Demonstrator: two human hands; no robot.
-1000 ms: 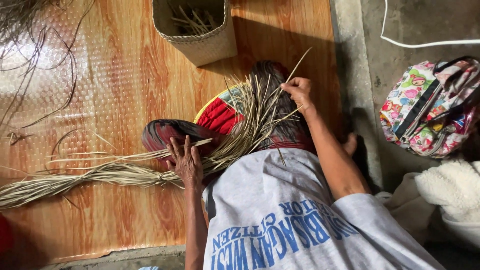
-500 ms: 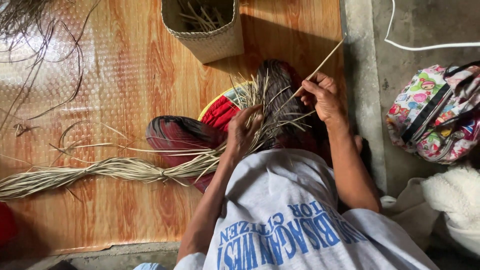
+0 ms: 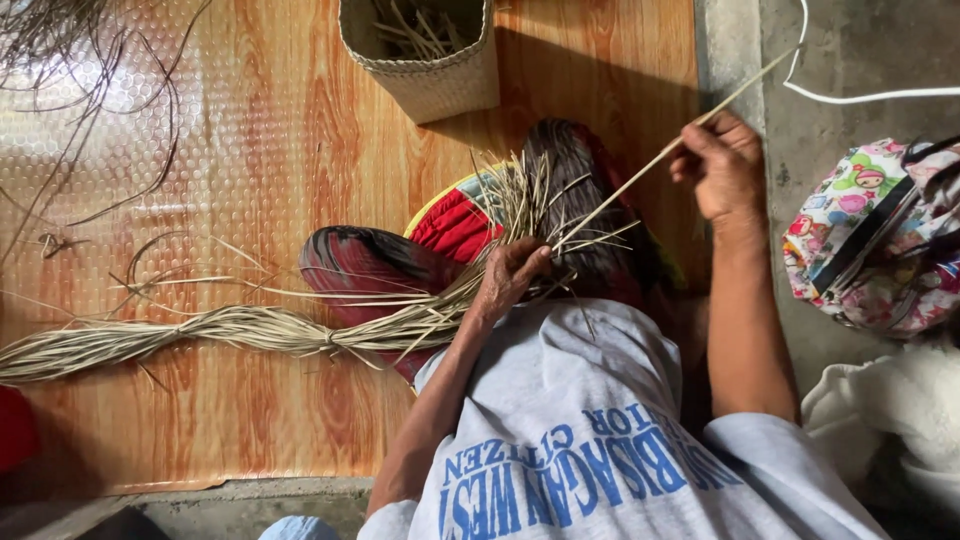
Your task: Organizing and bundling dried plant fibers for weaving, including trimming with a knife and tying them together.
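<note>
A long bundle of pale dried straw strands (image 3: 250, 328) lies across the wood-patterned floor mat (image 3: 250, 130) and ends at my lap. My left hand (image 3: 510, 275) is closed around the bundle's loose, splayed end. My right hand (image 3: 722, 165) is raised to the right and pinches one long thin strand (image 3: 640, 175), which runs taut from the bundle up past my fingers. My legs, in a dark patterned garment (image 3: 370, 262), lie under the straw.
A woven basket (image 3: 425, 60) with a few strands in it stands at the top. A colourful quilted cushion (image 3: 455, 215) is under my knee. Dark loose fibres (image 3: 60, 60) lie top left. A floral bag (image 3: 875, 240) and a white cable (image 3: 860, 95) rest on the concrete at right.
My right hand has drawn one strand up and out to the right, away from the bundle. My left hand has shifted right along the straw to grip its splayed end.
</note>
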